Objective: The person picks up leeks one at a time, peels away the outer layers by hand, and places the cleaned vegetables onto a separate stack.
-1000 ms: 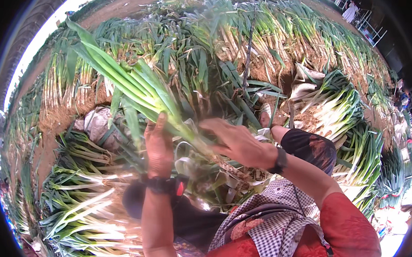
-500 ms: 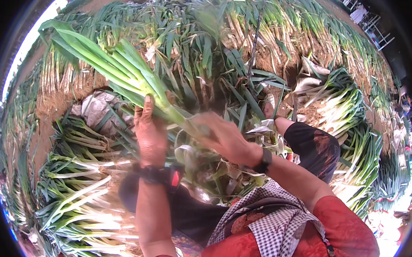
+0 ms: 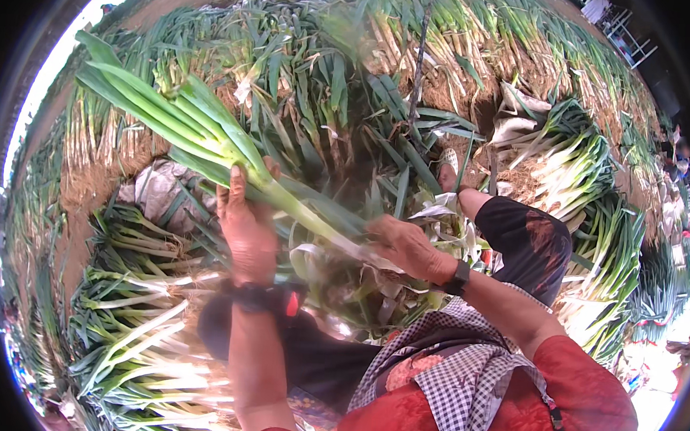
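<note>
A long leek (image 3: 306, 213) lies slantwise in front of me, its green leaves fanned out to the upper left and its pale stalk running down to the right. My left hand (image 3: 246, 230) is closed round it just below the leaves. At the lower end of the stalk, my right hand (image 3: 413, 248) has its fingers closed on a dark green outer leaf (image 3: 328, 204), which stretches apart from the stalk above it. The right fingertips are partly hidden, and the root end lies close under that hand.
Trimmed leeks (image 3: 148, 330) are piled at my left, with another heap (image 3: 573, 177) at the right. Standing rows of leeks (image 3: 479, 43) curve round the far side. Peeled leaves (image 3: 372, 295) litter the ground between my legs. A pale sack (image 3: 167, 193) lies beyond the left pile.
My right hand has moved a little right and down, away from the left hand, drawing the outer leaf along. The left hand keeps its hold, with the leek shifted slightly.
</note>
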Motion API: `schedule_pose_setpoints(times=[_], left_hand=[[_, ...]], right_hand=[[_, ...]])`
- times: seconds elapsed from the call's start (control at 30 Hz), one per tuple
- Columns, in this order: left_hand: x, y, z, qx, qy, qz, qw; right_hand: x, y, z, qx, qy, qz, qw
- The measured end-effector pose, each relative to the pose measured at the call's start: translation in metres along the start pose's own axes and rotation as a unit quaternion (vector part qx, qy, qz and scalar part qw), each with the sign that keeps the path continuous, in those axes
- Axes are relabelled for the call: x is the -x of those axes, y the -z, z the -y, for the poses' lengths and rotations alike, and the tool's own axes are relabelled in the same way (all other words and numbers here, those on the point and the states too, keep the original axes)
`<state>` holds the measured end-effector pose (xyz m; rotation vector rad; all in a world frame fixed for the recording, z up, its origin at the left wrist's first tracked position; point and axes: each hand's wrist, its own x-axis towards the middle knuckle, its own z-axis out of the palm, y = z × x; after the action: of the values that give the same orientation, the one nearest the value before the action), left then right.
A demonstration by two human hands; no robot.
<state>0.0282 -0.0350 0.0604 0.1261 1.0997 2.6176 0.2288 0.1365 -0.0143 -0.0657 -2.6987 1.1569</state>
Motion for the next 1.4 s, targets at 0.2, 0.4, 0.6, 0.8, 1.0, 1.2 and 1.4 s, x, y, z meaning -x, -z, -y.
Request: schedule_pose_setpoints(times=[0.2,0.4,0.6,0.8,1.0,1.2,1.4], left_hand=[[0.020,-0.025,0.014,0.032,0.022,0.088,0.995],[0.031,-0.032,0.020,-0.003,0.094,0.106,0.990],[0.025,-0.030,0.018,-0.006,0.125,0.104,0.987],[0.029,-0.028,0.019,0.020,0.132,0.096,0.986],[0.021,-0.012,0.032,0.055,0.148,0.149,0.976],[0.044,0.060,0.065,-0.399,0.168,0.395,0.810],[0.017,0.011,0.033,-0.429,0.021,0.173,0.886]], right_hand=[[-0.026,-0.043,0.010,-0.126,-0.037,-0.041,0.990],[-0.024,-0.043,0.023,-0.096,-0.054,-0.117,0.987],[-0.025,-0.042,0.010,-0.163,-0.025,-0.101,0.981],[-0.030,-0.007,0.024,-0.369,-0.090,0.098,0.920],[-0.027,0.005,0.044,-0.524,-0.118,0.195,0.821],[-0.046,0.024,0.088,-0.451,-0.009,0.150,0.880],[-0.058,0.026,0.096,-0.249,0.016,-0.032,0.968]])
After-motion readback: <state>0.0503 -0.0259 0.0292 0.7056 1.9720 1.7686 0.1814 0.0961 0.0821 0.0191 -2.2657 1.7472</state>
